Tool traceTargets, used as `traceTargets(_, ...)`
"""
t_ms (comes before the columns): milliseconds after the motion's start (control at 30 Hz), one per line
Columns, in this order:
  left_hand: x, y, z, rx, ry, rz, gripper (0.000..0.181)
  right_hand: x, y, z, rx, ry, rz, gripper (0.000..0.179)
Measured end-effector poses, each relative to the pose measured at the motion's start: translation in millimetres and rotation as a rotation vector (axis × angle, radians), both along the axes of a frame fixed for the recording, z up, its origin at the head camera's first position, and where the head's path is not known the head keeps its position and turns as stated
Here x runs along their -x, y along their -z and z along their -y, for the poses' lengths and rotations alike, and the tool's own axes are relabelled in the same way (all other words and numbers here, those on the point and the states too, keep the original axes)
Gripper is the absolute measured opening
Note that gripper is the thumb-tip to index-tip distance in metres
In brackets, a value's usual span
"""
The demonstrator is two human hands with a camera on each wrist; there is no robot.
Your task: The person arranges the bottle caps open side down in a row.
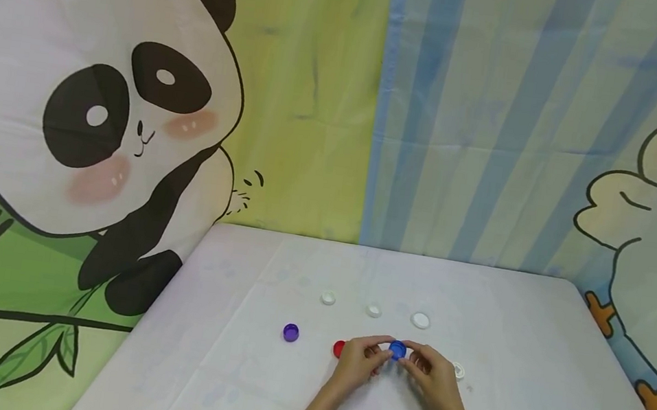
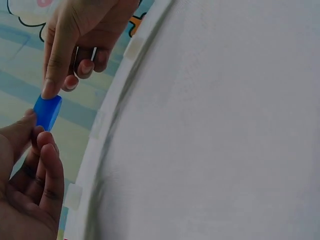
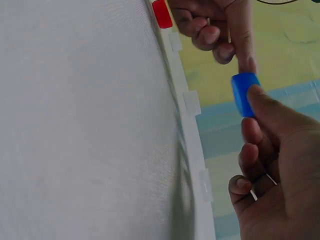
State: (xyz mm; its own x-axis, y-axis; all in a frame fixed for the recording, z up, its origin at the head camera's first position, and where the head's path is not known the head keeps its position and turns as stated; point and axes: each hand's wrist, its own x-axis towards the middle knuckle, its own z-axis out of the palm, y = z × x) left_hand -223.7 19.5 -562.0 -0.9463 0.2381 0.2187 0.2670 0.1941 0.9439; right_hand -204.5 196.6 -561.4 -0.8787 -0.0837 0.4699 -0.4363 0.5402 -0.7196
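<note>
A small round blue cap [image 1: 398, 350], like a bottle cap, is held up between both hands near the middle of the table. My left hand [image 1: 355, 361] pinches one side of it between thumb and fingertips. On the opposite side, my right hand [image 1: 433, 378] grips the cap by thumb and finger too. Both wrist views show the cap edge-on above the table. A red cap [image 1: 338, 349] sits just left of my left hand, partly covered by it. Behind my right hand, a white cap [image 1: 458, 371] peeks out by the knuckles.
A purple cap [image 1: 291, 332] lies farther left. Across the back stand a left white cap [image 1: 328, 298], a middle one and a right white cap [image 1: 420, 320]. The white-covered table [image 1: 230, 386] ends at a printed cloth backdrop [image 1: 312, 92] with a panda.
</note>
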Motion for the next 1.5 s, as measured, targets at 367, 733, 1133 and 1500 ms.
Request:
traceTargets(367,-27.4,-75.7,15.8,-0.092,0.08,-0.158,0.026,-13.1,-50.3,7.8,-0.044,-0.037,-0.209,0.037)
traceTargets(733,-38.5,-96.1,29.4,-0.194,0.179,-0.185,0.026,-32.8,-86.6,14.7,-0.032,-0.08,-0.267,0.041)
traceTargets(1133,-35.4,-84.4,31.8,-0.206,0.204,-0.13,0.027,-42.5,-112.1,26.3,-0.016,-0.108,-0.401,0.047)
traceTargets(1500,-31.4,-84.5,34.8,-0.277,0.171,0.236,0.029,-44.3,-117.2,29.7,-0.019,-0.118,-0.409,0.047)
